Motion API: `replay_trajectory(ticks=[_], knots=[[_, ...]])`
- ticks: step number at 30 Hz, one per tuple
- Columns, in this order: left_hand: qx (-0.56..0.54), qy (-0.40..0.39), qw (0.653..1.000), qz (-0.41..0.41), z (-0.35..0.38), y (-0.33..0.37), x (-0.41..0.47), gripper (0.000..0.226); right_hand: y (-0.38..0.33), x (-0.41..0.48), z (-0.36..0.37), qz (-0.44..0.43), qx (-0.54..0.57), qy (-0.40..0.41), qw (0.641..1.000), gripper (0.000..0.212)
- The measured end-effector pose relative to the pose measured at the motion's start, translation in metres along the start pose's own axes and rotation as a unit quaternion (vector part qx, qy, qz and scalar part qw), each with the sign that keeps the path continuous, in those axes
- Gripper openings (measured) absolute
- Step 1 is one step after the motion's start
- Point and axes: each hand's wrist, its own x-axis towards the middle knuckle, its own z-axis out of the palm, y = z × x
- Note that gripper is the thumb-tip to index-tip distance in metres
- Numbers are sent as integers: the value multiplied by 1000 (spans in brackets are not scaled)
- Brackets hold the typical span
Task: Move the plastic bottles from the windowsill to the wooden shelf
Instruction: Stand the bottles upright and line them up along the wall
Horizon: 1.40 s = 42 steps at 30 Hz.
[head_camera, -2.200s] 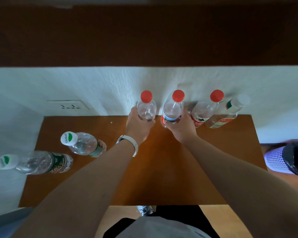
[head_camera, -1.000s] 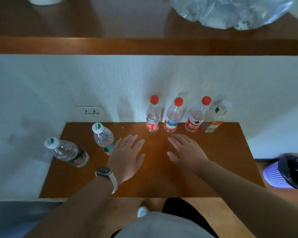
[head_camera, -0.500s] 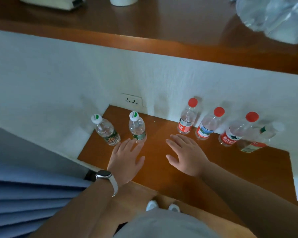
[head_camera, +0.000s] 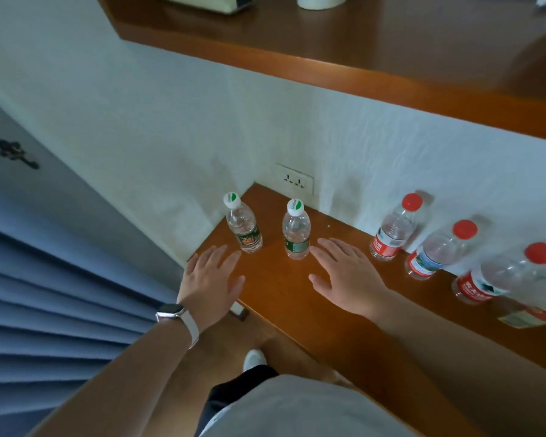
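Note:
Two clear plastic bottles with white-and-green caps stand upright at the left end of the lower wooden shelf (head_camera: 297, 298): one bottle (head_camera: 244, 228) at the corner, the other bottle (head_camera: 296, 230) to its right. My left hand (head_camera: 210, 280) hovers with straight fingers just short of the corner bottle, holding nothing. My right hand (head_camera: 347, 275) is spread just right of the second bottle, fingertips close to its base. Three red-capped bottles, the first red-capped bottle (head_camera: 393, 230), the second red-capped bottle (head_camera: 438, 252) and the third red-capped bottle (head_camera: 501, 275), stand along the wall to the right.
A higher wooden ledge (head_camera: 360, 58) overhangs the shelf, carrying a cream box and a white round object. A wall socket (head_camera: 295, 183) sits behind the bottles. Blue curtain folds (head_camera: 44, 310) hang at the left. Another bottle is cut off at the right edge.
My hands let go of two red-capped bottles by the wall and pulled back flat. Both hands and my view then shifted left toward the two white-capped bottles.

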Motion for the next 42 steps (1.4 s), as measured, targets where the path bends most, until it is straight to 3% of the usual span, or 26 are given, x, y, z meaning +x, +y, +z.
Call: replay_trajectory(ticks=[7,10,14,21,28,32,42], knots=[[-119,10,991,-59,0,-24,43,72,-13,23,-6,63,3,30,998,67],[-224,2,971,-86,6,-36,69,81,-20,33,-8,90,6,46,995,66],[-358,-75,928,-66,30,-60,108,104,-35,49,-8,152,50,61,985,68],[-452,-131,881,57,41,-70,149,53,-60,90,-8,322,192,75,924,76],[-489,-149,855,92,40,-70,167,57,-75,104,6,434,320,152,829,62],[-491,-147,852,109,36,-63,174,50,-76,107,5,444,328,169,816,54],[-499,-178,842,100,26,-42,200,53,-44,103,-5,449,374,192,789,61]])
